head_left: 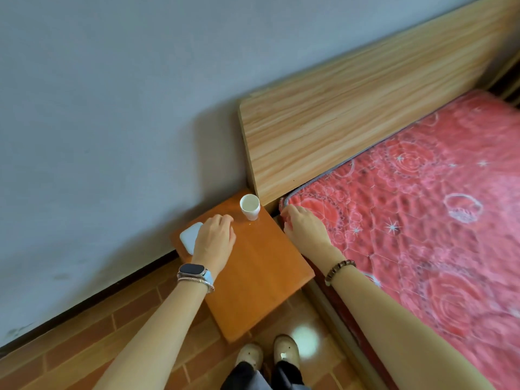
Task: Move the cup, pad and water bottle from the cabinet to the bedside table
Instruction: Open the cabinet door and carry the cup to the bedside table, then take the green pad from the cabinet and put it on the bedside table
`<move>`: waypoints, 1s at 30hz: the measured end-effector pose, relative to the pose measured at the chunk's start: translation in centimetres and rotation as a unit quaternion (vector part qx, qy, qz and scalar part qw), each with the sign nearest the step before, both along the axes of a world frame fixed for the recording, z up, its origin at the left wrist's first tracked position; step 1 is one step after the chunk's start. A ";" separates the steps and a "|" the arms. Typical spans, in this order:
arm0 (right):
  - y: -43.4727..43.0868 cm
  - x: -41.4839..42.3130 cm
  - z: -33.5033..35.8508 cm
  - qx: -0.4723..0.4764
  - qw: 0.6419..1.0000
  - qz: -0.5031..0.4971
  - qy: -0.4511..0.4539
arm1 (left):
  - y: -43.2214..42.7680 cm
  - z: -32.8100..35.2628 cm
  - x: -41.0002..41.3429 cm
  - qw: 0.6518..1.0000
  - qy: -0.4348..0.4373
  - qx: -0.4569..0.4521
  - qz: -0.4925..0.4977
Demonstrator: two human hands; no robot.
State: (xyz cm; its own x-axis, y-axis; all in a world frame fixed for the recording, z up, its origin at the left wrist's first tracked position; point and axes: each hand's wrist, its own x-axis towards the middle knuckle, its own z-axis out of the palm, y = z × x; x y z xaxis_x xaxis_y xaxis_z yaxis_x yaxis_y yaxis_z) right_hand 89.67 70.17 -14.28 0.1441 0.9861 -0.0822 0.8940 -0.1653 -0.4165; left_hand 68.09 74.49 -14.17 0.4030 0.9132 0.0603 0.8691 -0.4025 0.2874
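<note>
A white paper cup [249,206] stands upright at the far corner of the orange bedside table [253,277]. A white rounded pad [189,236] lies flat at the table's left edge. My left hand [215,240] hovers over the pad's right side and hides part of it. Its fingers are loosely curled toward the cup, a short gap short of it, and nothing shows in them. My right hand [305,226] rests palm down on the corner of the red mattress [422,220], with nothing in it. No water bottle is in view.
The table stands against the grey wall [112,122], next to the wooden headboard [351,114]. The near half of the tabletop is bare wood. My feet [267,354] stand on the brick-patterned floor [112,347] just in front of the table.
</note>
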 end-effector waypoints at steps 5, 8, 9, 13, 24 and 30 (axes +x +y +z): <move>-3.7 -0.2 3.0 -0.011 0.999 -0.024 -0.048 | -0.8 2.9 -0.5 0.997 0.028 0.021 -0.062; -5.9 -0.9 3.8 -0.016 0.997 -0.066 -0.041 | -1.0 3.4 -1.4 0.994 0.037 0.027 -0.102; -6.5 -1.3 4.1 -0.012 0.996 -0.083 -0.034 | -1.0 3.4 -1.6 0.992 0.035 0.027 -0.116; -8.9 -3.7 5.3 0.002 0.989 -0.146 -0.024 | -1.4 3.4 -2.9 0.985 0.030 0.009 -0.172; -20.7 -10.0 9.1 0.018 0.932 -0.357 -0.057 | -4.7 5.9 -0.3 0.876 0.048 0.079 -0.473; -32.4 -12.7 11.0 -0.024 0.866 -0.496 -0.053 | -12.8 7.4 4.1 0.790 0.018 0.104 -0.604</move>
